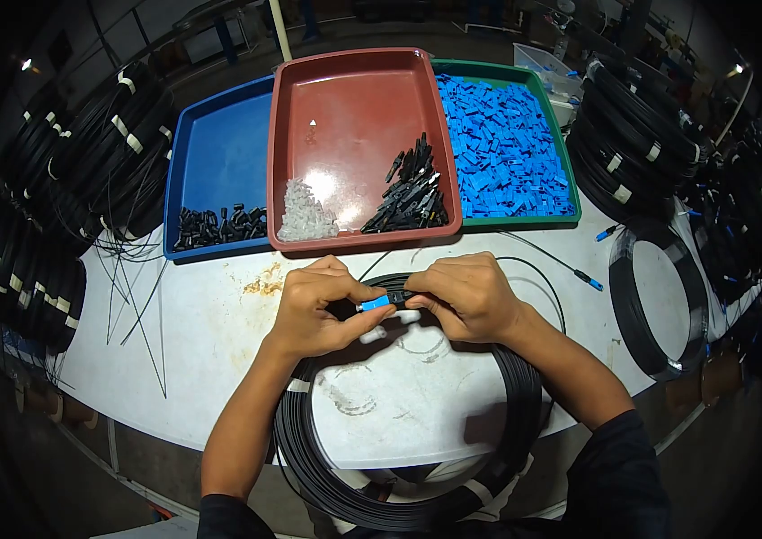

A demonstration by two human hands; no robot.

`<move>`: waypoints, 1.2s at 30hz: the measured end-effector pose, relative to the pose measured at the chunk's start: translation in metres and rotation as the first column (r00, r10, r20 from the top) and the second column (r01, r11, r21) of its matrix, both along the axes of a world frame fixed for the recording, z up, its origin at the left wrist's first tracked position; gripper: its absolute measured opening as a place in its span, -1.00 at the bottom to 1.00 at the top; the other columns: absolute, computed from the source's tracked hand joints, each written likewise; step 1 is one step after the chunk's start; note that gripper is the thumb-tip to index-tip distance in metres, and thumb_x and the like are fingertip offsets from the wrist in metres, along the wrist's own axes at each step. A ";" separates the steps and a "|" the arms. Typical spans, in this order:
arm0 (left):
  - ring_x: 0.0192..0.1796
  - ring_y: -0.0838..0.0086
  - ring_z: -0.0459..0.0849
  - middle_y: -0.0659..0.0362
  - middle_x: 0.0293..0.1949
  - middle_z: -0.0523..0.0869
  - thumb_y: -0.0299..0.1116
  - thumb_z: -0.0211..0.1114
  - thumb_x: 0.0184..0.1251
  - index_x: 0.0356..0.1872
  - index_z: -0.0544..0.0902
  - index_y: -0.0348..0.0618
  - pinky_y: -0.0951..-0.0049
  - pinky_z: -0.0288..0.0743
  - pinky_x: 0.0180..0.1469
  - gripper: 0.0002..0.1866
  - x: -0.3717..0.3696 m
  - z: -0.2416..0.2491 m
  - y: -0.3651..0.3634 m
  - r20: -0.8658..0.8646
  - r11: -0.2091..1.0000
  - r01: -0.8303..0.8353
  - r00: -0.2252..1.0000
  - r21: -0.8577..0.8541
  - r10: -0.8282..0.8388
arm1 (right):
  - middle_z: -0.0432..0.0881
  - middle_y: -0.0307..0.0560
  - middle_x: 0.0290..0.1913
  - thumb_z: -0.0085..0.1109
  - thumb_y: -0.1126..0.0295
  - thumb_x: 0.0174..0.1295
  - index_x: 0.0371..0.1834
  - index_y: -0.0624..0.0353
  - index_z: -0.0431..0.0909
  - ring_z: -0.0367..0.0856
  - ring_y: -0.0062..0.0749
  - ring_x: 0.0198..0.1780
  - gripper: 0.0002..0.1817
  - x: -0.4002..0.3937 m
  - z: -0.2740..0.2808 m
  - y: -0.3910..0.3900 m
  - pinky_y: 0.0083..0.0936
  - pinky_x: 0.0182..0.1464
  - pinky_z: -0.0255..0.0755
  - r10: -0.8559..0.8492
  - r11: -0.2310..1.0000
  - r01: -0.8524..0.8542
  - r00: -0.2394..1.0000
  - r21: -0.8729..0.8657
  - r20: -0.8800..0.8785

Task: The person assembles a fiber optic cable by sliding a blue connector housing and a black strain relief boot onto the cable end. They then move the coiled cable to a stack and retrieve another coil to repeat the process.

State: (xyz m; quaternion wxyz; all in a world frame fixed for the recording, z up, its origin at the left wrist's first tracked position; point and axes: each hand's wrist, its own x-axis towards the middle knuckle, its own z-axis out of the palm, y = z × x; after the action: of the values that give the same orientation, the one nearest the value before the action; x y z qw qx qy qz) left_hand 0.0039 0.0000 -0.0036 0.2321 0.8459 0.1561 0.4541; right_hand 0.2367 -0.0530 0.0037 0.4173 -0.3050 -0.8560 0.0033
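Observation:
Between my two hands is a small connector with a blue housing (374, 304) and a black rear body. My left hand (320, 305) pinches the blue housing between thumb and forefinger. On the black end, my right hand (462, 296) closes thumb and fingers. A whitish tip pokes out at the left of the blue part. Beneath both hands lies a large coil of black cable (296, 422), overhanging the table's front edge. A finished-looking cable end with a blue connector (595, 284) rests on the table to the right of my right hand.
Behind my hands stand a blue tray (219, 162) with black pieces, a red tray (358, 99) with clear and black parts, and a green tray (571, 193) full of blue housings. Cable coils stack at left (129, 144) and right (633, 135); another coil (624, 305) lies on the white table (210, 359).

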 end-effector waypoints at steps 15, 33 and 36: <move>-0.59 0.53 0.53 0.16 -0.59 0.74 -0.49 0.67 -0.08 -0.42 0.84 -0.23 0.48 0.37 -0.38 -0.82 0.001 0.004 -0.002 -0.061 1.000 0.006 0.998 0.004 -0.006 | 0.60 -0.11 -0.51 0.43 0.41 0.12 -0.29 0.18 0.61 0.62 -0.19 -0.50 -0.81 0.001 0.001 0.000 -0.30 -0.47 0.44 0.002 1.000 -0.002 1.000 0.002 0.002; -0.49 0.45 0.73 0.12 -0.41 0.86 -0.51 0.63 0.00 -0.38 0.83 -0.18 0.50 0.51 -0.31 -0.85 0.003 0.003 -0.003 -0.018 0.997 -0.002 1.000 0.083 0.004 | 0.62 -0.08 -0.42 0.39 0.49 0.11 -0.21 0.25 0.61 0.65 -0.21 -0.40 -0.79 -0.003 0.000 -0.001 -0.33 -0.36 0.52 -0.006 0.999 0.006 1.000 0.049 0.011; -0.47 0.46 0.73 0.12 -0.40 0.86 -0.53 0.63 -0.02 -0.40 0.82 -0.20 0.49 0.52 -0.32 -0.85 0.001 0.009 -0.007 -0.028 0.999 0.027 0.999 0.020 -0.027 | 0.63 -0.08 -0.38 0.38 0.55 0.05 -0.21 0.26 0.61 0.65 -0.21 -0.38 -0.78 -0.002 0.000 0.000 -0.35 -0.32 0.53 0.010 0.994 -0.010 1.000 0.106 -0.001</move>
State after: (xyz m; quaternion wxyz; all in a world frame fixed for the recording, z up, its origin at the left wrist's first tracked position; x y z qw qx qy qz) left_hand 0.0053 -0.0071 0.0057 0.2275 0.8565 0.1433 0.4406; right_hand 0.2342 -0.0530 0.0037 0.4333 -0.2783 -0.8563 -0.0398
